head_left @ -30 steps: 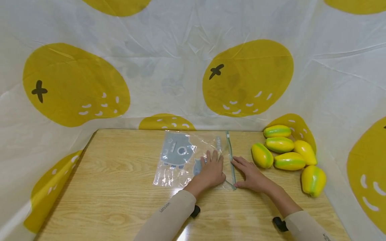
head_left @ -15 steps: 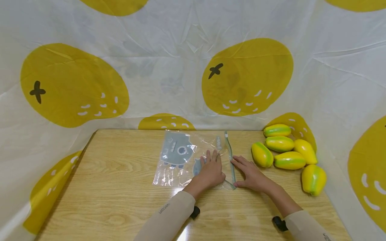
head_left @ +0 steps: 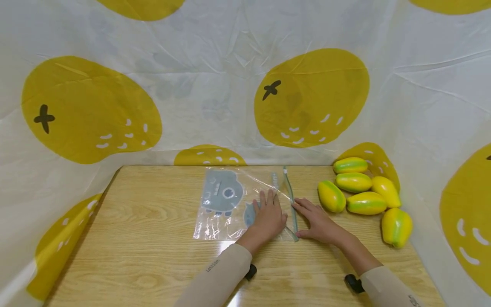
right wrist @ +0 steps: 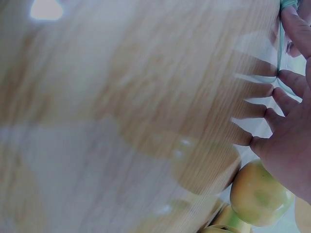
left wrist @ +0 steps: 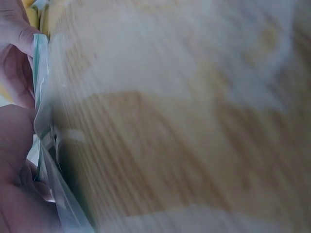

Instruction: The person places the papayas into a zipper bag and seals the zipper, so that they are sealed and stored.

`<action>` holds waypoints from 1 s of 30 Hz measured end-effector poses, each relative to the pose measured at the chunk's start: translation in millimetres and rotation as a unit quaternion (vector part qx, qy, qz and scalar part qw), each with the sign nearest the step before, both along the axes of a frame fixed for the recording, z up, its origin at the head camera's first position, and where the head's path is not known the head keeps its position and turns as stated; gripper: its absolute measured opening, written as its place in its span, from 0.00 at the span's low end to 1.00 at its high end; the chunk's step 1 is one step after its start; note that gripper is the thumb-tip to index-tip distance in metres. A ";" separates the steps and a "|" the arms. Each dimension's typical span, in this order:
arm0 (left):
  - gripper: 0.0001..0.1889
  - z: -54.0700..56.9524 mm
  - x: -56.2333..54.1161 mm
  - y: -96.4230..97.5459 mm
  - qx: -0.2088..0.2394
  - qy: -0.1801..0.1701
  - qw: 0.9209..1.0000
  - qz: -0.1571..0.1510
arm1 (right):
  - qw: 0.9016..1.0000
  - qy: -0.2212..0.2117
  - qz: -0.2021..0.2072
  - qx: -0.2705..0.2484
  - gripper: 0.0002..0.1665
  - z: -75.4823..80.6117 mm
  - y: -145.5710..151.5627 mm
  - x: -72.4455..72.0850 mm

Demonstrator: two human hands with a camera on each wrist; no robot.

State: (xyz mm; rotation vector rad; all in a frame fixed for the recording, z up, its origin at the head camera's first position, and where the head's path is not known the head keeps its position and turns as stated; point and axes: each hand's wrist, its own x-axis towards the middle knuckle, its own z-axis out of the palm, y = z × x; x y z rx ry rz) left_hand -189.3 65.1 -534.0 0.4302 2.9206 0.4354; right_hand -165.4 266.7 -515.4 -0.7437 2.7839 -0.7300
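Observation:
A clear zip bag (head_left: 215, 224) printed with grey-blue cartoon monsters lies flat on the wooden table, its green zip strip (head_left: 289, 183) facing right. My left hand (head_left: 265, 219) rests on the bag just left of the strip, fingers spread and mostly straight. On the strip's other side is my right hand (head_left: 318, 224), with its thumb at the strip's near corner and its fingertips touching further up. In the right wrist view, the right hand's fingers (right wrist: 286, 99) are spread with their tips on the table. Near the left hand, the strip (left wrist: 41, 53) stands a little raised in the left wrist view.
Several yellow papaya-like fruits (head_left: 367, 203) with green stripes lie to the right of the right hand; one (head_left: 397, 227) sits nearest the table's right edge. A white cloth (head_left: 215, 98) with big yellow fruit prints rises behind and beside the wooden table (head_left: 145, 238).
Both hands stay in nearly the same place on the bag and its strip. The head view has shifted slightly, so the whole scene sits a little further left.

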 end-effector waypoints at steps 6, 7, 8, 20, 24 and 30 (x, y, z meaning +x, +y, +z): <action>0.49 1.8 -0.1 -3.3 0.004 -0.021 1.000 -0.008 | 1.000 0.002 0.002 0.003 0.54 -1.5 1.6 -0.4; 0.50 2.0 0.1 -3.7 0.004 -0.024 1.000 -0.010 | 1.000 0.001 0.003 0.003 0.54 -1.9 2.3 -0.5; 0.51 2.2 0.4 -3.9 0.003 -0.026 1.000 -0.011 | 1.000 0.003 0.006 0.003 0.53 -2.3 3.2 -0.7; 0.61 2.5 -0.9 -4.1 -0.005 -0.040 0.999 -0.011 | 0.999 0.047 0.022 -0.001 0.36 1.0 5.0 -8.4; 0.61 1.9 -0.3 -5.5 -0.006 -0.038 0.999 -0.014 | 0.998 0.064 0.020 0.004 0.33 0.9 3.8 -10.0; 0.61 1.9 0.6 -7.2 -0.007 -0.035 0.999 -0.018 | 0.997 0.073 0.004 0.017 0.32 -2.7 0.6 -14.2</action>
